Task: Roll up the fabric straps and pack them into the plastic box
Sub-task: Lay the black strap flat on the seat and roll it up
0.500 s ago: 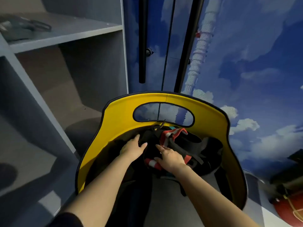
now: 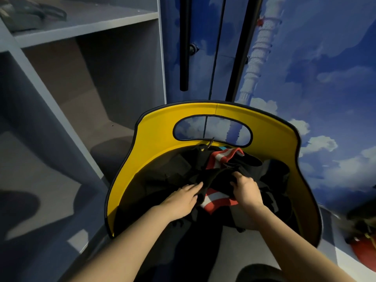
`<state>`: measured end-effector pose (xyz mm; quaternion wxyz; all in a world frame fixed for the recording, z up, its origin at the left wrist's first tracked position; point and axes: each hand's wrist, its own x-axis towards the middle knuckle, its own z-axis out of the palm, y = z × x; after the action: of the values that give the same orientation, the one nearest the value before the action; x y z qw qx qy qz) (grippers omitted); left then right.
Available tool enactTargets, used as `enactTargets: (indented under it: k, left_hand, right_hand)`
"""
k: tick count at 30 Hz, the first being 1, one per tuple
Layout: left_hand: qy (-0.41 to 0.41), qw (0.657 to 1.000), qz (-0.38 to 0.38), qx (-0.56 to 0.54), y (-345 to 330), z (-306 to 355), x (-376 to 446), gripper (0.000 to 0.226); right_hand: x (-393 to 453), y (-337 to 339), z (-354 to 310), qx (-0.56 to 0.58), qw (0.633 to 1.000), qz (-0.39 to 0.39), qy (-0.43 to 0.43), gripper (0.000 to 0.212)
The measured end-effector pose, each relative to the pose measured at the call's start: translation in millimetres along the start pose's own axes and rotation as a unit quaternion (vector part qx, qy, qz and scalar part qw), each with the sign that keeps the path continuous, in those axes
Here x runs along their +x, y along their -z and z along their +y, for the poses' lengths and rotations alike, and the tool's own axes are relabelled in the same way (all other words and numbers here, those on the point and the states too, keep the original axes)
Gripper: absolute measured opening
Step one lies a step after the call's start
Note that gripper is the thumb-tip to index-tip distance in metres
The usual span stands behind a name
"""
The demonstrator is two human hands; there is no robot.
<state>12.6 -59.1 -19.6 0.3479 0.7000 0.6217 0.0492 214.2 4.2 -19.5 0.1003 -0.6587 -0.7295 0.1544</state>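
Inside the yellow-lined bag [image 2: 154, 151] a tangle of black fabric straps [image 2: 215, 176] lies under both hands. The left hand [image 2: 181, 198] rests on it with fingers nearly straight; the right hand [image 2: 246, 190] grips a black fold. A red-and-white striped strap [image 2: 218, 201] shows between them

dim, bluish | wide-angle edge bending | lower right corner blurred
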Motion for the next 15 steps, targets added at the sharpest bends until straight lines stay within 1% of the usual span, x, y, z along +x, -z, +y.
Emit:
enactTargets:
  k: [1, 3, 5, 8, 9, 10, 13, 15]
  left_hand:
    - [-0.002, 1.000, -0.002, -0.018, -3.7, 4.7, 0.2, 0.051]
    - [0.007, 0.998, 0.006, -0.056, -11.8, 13.4, 4.0, 0.051]
    - [0.026, 0.995, 0.012, -0.091, -19.4, 22.4, 9.1, 0.052]
    - [0.026, 0.994, 0.002, -0.108, -28.5, 37.1, 14.3, 0.057]
    - [0.023, 0.994, -0.007, -0.104, -30.3, 41.6, 14.4, 0.060]
    - [0.023, 0.995, -0.019, -0.094, -31.5, 44.4, 15.0, 0.062]
    - [0.030, 0.995, -0.062, -0.066, -27.7, 45.9, 15.3, 0.065]
    - [0.046, 0.992, -0.055, -0.108, -19.9, 37.7, 15.8, 0.058]
  right_hand:
    - [-0.8, 1.2, 3.3, 0.010, 1.000, 0.011, -0.008, 0.033]
    - [-3.7, 3.6, 5.2, 0.049, 0.998, 0.008, -0.025, 0.034]
    - [-8.3, 3.6, 3.6, 0.126, 0.991, -0.005, -0.032, 0.037]
    - [-12.8, 1.6, -2.4, 0.214, 0.973, -0.061, -0.056, 0.062]
    - [-12.6, -0.4, -4.4, 0.218, 0.971, -0.079, -0.064, 0.068]
    - [-12.5, -2.5, -6.8, 0.213, 0.970, -0.094, -0.070, 0.070]
    - [-11.4, -12.5, -14.4, 0.197, 0.973, -0.090, -0.080, 0.061]
    - [-10.8, -18.9, -21.0, 0.217, 0.969, -0.084, -0.086, 0.054]
